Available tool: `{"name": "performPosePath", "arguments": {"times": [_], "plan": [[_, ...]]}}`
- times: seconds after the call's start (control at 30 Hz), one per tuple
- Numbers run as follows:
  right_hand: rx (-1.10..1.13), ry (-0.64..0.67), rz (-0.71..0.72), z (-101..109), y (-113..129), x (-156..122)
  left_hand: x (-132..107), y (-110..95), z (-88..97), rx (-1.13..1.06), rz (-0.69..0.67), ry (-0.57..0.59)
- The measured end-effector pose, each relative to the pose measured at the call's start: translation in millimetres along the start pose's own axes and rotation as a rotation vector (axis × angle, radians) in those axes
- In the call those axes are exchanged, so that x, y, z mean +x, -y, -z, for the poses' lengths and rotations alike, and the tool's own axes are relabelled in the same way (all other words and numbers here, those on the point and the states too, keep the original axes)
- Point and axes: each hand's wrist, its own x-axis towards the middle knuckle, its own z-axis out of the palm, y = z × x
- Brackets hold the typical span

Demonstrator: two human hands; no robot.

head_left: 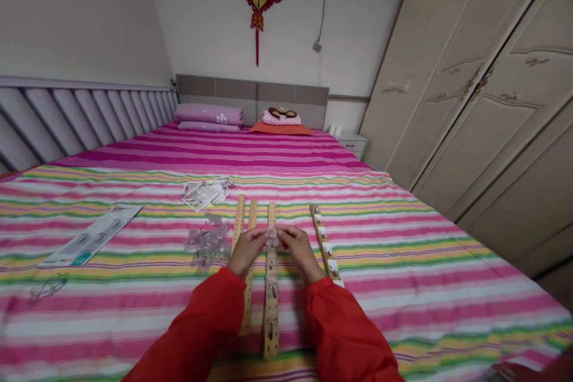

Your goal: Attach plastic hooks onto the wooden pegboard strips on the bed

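Note:
My left hand (pixel 246 249) and my right hand (pixel 299 249) meet over the upper part of a perforated wooden strip (pixel 270 346). Between the fingertips of both hands is a clear adhesive hook (pixel 273 236), held at or just above the strip; whether it touches the wood I cannot tell. Below it, several clear hooks with metal prongs (pixel 273 290) sit along the same strip. Left of it lie two more wooden strips (pixel 253 213), partly hidden by my left hand. A loose heap of clear hooks (pixel 209 243) lies beyond them on the striped cloth.
To the right, another wooden strip (pixel 320 241) carries several white hooks (pixel 327 248). Packaging (pixel 203 194) lies behind the heap, and a long printed card (pixel 96 236) rests at left near a thin wire-like bundle (pixel 48 287). Pillows (pixel 209 114) and a wardrobe (pixel 470 101) stand farther off.

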Motion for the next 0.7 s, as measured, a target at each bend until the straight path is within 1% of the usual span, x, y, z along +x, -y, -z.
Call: {"name": "performPosePath", "arguments": {"times": [0.17,0.3,0.43,0.57,0.7], "plan": [[0.015,-0.039,-0.051,4,-16,17,27,19,-2.1,0.024,-0.001,-0.021],[0.045,-0.052,-0.076,8,-34,24,40,31,0.0,0.086,-0.013,-0.012],[0.071,-0.088,-0.048,10,-49,26,46,42,2.3,0.222,-0.018,-0.056],[0.081,-0.135,-0.061,10,-57,26,49,49,3.2,0.388,-0.048,-0.114],[0.065,-0.126,-0.050,9,-59,25,49,51,1.7,0.509,-0.089,-0.088]]}}
